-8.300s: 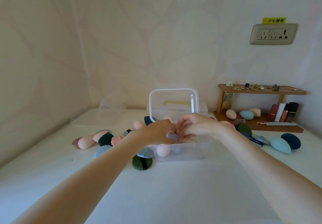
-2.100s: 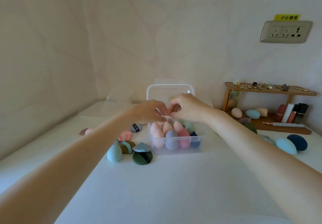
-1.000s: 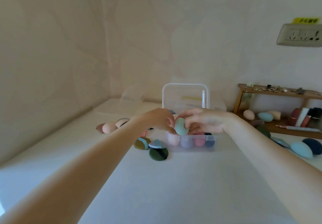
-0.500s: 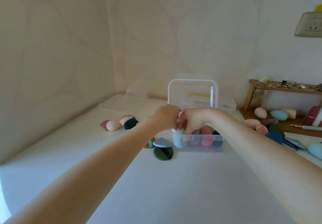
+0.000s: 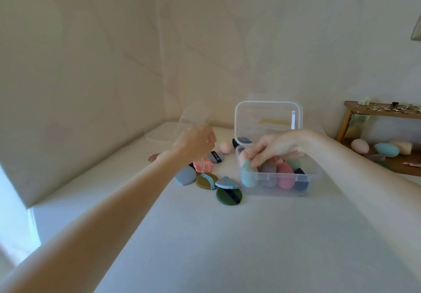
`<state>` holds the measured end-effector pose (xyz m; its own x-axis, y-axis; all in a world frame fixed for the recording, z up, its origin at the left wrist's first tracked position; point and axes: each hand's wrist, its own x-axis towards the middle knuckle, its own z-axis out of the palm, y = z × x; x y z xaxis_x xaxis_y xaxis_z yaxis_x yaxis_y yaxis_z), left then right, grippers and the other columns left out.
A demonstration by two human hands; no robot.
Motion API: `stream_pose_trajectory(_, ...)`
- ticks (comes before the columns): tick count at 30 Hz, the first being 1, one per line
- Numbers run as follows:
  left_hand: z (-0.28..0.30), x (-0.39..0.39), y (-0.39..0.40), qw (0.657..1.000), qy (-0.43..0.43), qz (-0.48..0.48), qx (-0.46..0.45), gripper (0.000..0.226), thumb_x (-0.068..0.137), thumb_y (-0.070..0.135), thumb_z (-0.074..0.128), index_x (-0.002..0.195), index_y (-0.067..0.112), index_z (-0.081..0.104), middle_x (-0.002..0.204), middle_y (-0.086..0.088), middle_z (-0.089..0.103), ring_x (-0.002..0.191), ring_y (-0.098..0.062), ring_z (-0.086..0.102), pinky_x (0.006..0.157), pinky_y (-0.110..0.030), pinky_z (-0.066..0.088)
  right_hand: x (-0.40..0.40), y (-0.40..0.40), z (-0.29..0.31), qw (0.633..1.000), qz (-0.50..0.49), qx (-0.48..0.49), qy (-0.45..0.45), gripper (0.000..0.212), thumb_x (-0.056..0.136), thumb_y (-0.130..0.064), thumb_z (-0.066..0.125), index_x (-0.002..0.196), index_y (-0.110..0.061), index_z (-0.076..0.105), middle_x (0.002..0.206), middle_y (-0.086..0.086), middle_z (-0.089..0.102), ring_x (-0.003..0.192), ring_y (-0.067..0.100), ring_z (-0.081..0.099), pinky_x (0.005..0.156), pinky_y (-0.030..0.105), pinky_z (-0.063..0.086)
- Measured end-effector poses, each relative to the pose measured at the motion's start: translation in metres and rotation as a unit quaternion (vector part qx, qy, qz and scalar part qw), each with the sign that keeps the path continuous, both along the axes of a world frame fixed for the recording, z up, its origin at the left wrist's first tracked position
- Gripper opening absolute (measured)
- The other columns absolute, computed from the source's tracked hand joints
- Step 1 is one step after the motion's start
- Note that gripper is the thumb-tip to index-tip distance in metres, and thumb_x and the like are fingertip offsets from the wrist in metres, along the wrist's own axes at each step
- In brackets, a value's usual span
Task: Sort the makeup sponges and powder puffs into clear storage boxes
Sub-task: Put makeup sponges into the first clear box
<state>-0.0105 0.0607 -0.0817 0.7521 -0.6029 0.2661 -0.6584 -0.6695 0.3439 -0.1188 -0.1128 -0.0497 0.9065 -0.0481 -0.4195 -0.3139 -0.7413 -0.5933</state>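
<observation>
A clear storage box (image 5: 313, 178) with its lid (image 5: 268, 119) standing up sits mid-table, packed with upright sponges. My right hand (image 5: 275, 148) rests over the box's left end, fingertips pressing on a teal sponge (image 5: 248, 176) in the front left corner. Beside that sponge stand a grey one (image 5: 267, 174), a pink one (image 5: 285, 177) and a dark blue one (image 5: 300, 180). My left hand (image 5: 196, 142) hovers blurred to the left of the box, above loose puffs, holding nothing visible. Among those puffs are a dark green one (image 5: 229, 196), an olive one (image 5: 206, 180) and a grey-blue one (image 5: 185, 176).
A second clear box (image 5: 164, 133) with its lid up stands at the back left by the wall corner. A wooden shelf (image 5: 382, 110) at the right holds sponges (image 5: 387, 149) and small items. A peach sponge (image 5: 225, 147) lies behind the puffs. The table's front is bare white.
The teal sponge passed from between both hands into the box's front left corner. My left hand has pulled away to the left, over the loose puffs. The view has turned left.
</observation>
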Motion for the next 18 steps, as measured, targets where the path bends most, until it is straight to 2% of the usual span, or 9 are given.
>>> stream_pose_trajectory(4, -0.024, 0.023, 0.026, 0.992, 0.021, 0.049, 0.115, 0.03, 0.09, 0.01, 0.049, 0.119, 0.014, 0.058, 0.128, -0.007, 0.055, 0.119, -0.025, 0.05, 0.094, -0.029, 0.04, 0.002, 0.006, -0.003, 0.993, 0.006, -0.111, -0.048, 0.009, 0.082, -0.018, 0.072, 0.078, -0.022, 0.066, 0.074, -0.008, 0.062, 0.065, 0.004, 0.056, 0.048, 0.009, 0.041)
stream_pose_trajectory(8, -0.031, 0.024, 0.026, 0.99, -0.009, 0.039, 0.138, 0.033, 0.09, 0.014, 0.052, 0.123, 0.018, 0.056, 0.126, -0.009, 0.052, 0.119, -0.026, 0.045, 0.095, -0.031, 0.041, 0.006, 0.021, -0.008, 0.979, 0.01, -0.188, -0.073, 0.011, 0.079, -0.014, 0.072, 0.077, -0.015, 0.062, 0.071, -0.004, 0.059, 0.065, 0.013, 0.054, 0.056, 0.019, 0.043)
stream_pose_trajectory(11, -0.027, 0.024, 0.026, 0.994, -0.006, 0.058, 0.088, 0.032, 0.089, 0.007, 0.051, 0.12, 0.015, 0.057, 0.125, -0.009, 0.055, 0.116, -0.026, 0.051, 0.092, -0.033, 0.045, 0.005, 0.03, 0.0, 0.974, 0.016, -0.211, -0.076, 0.017, 0.078, -0.011, 0.072, 0.067, -0.018, 0.06, 0.062, -0.004, 0.057, 0.055, 0.011, 0.05, 0.052, 0.019, 0.04)
stream_pose_trajectory(15, -0.003, 0.024, 0.034, 0.997, -0.01, 0.072, -0.012, 0.026, 0.089, 0.008, 0.055, 0.113, 0.014, 0.062, 0.116, -0.007, 0.063, 0.104, -0.024, 0.059, 0.077, -0.028, 0.047, -0.001, 0.024, 0.015, 0.971, 0.002, -0.218, -0.096, 0.003, 0.081, -0.013, 0.067, 0.079, -0.015, 0.068, 0.062, -0.003, 0.061, 0.054, 0.009, 0.052, 0.046, 0.017, 0.037)
stream_pose_trajectory(18, 0.014, 0.024, 0.039, 0.998, 0.042, 0.039, -0.023, 0.022, 0.085, 0.007, 0.06, 0.106, 0.015, 0.065, 0.113, -0.007, 0.065, 0.098, -0.021, 0.059, 0.08, -0.026, 0.047, -0.002, 0.019, 0.016, 0.977, -0.027, -0.162, -0.135, 0.007, 0.085, -0.011, 0.061, 0.085, -0.01, 0.068, 0.066, 0.0, 0.065, 0.053, 0.009, 0.056, 0.047, 0.017, 0.04)
